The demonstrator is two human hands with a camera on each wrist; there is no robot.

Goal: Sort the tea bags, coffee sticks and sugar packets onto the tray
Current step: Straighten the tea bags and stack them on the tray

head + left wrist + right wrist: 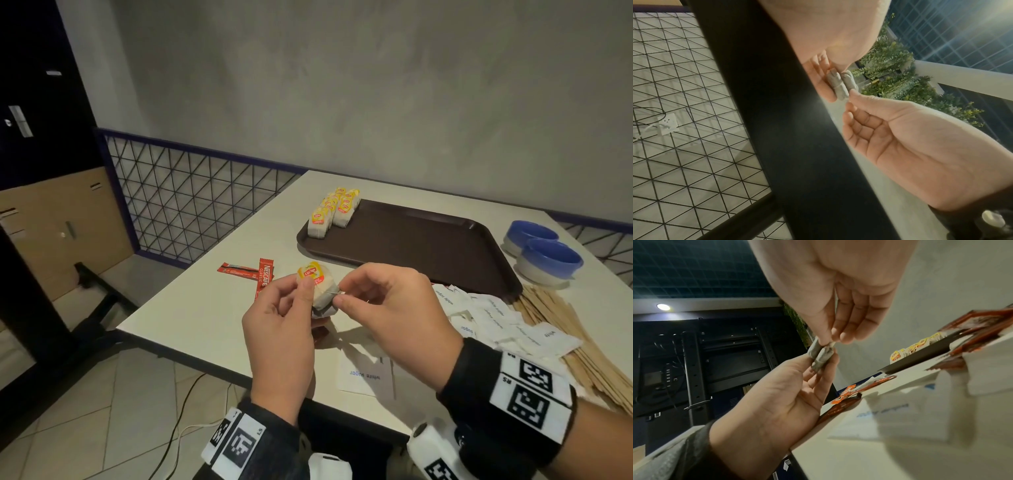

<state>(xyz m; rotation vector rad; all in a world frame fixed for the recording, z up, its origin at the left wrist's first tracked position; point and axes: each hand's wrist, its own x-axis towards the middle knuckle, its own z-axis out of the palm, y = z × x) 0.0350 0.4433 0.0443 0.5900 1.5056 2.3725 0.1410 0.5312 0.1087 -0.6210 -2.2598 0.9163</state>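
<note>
Above the table's near edge my left hand (308, 291) grips a tea bag (317, 286) with a yellow Lipton tag. My right hand (338, 295) pinches the bag's thin string or staple at its right side. The left wrist view shows the folded grey bag (840, 84) between my left hand (828, 71) and the right hand (850, 100). In the right wrist view the bag (820, 355) sits between right hand (833, 341) and left hand (807, 369). Several tea bags (334, 212) stand in rows on the far left corner of the brown tray (428, 246).
Two red coffee sticks (255, 274) lie left of my hands. White sugar packets (496, 318) are heaped on the right, over wooden stirrers (575, 349). One large sugar sachet (366, 373) lies near the table's front edge. Two blue bowls (544, 253) stand right of the tray.
</note>
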